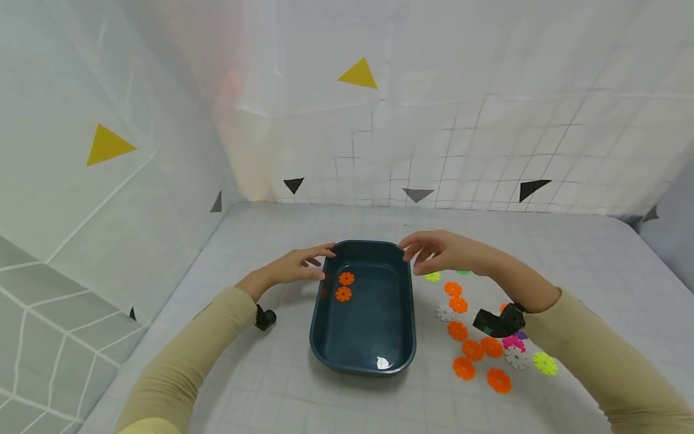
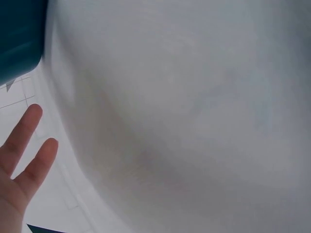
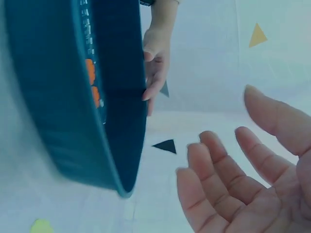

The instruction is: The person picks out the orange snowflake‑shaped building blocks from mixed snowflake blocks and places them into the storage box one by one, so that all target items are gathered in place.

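Observation:
A dark teal rectangular tray [image 1: 368,337] stands on the white table, with two orange notched discs [image 1: 344,286] lying inside near its left wall. My left hand [image 1: 295,265] is at the tray's far left rim, fingertips right at the edge and fingers spread. Off the far right corner is my right hand [image 1: 441,250], its fingers loosely bent and pointing at the rim. In the right wrist view that hand [image 3: 243,189] shows an empty palm, with a gap between it and the tray wall [image 3: 53,107]. The left wrist view shows two extended fingers of the left hand [image 2: 29,155] below the tray's corner.
Right of the tray, several notched discs lie scattered on the table: orange [image 1: 457,330], white [image 1: 515,357], yellow-green [image 1: 544,363] and pink [image 1: 513,343]. The right forearm passes over part of them. A white sheet [image 1: 434,120] with triangles hangs behind the table.

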`<action>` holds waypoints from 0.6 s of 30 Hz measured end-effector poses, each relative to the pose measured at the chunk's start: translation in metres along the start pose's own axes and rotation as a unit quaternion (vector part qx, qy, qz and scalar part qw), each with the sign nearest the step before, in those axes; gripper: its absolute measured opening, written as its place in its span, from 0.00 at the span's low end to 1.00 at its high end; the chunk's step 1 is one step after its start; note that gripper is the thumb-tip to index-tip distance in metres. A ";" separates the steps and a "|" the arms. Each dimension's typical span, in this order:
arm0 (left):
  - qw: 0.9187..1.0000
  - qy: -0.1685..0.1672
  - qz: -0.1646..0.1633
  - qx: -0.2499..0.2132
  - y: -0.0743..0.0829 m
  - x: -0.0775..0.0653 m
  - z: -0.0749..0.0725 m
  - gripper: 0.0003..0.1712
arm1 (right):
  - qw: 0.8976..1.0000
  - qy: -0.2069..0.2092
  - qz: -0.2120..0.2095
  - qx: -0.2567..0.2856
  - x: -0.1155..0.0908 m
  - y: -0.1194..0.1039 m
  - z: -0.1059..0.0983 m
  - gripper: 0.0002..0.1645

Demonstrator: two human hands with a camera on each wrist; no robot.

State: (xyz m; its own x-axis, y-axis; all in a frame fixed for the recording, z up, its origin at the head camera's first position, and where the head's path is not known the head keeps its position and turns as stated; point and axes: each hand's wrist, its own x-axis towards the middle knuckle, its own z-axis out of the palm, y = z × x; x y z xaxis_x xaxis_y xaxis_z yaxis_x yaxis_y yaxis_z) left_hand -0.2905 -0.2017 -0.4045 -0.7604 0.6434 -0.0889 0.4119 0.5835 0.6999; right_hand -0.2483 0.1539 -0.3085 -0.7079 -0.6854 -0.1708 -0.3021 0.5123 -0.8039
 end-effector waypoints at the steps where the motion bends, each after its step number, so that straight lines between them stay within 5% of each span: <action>1: 1.000 0.000 0.000 -0.001 0.000 0.000 0.000 0.30 | 1.000 0.005 0.005 0.004 -0.003 0.002 -0.001 0.30; 18: 1.000 -0.002 0.007 0.006 0.004 -0.002 -0.002 0.31 | 0.995 0.061 0.049 0.054 -0.035 0.046 -0.011 0.31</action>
State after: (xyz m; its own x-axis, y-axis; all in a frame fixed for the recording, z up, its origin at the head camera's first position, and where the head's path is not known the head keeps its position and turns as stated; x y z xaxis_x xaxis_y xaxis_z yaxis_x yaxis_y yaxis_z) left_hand -0.2884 -0.2012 -0.4002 -0.7524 0.6535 -0.0833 0.4279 0.5809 0.6924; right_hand -0.2441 0.2073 -0.3333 -0.8050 -0.5635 -0.1857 -0.1623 0.5101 -0.8446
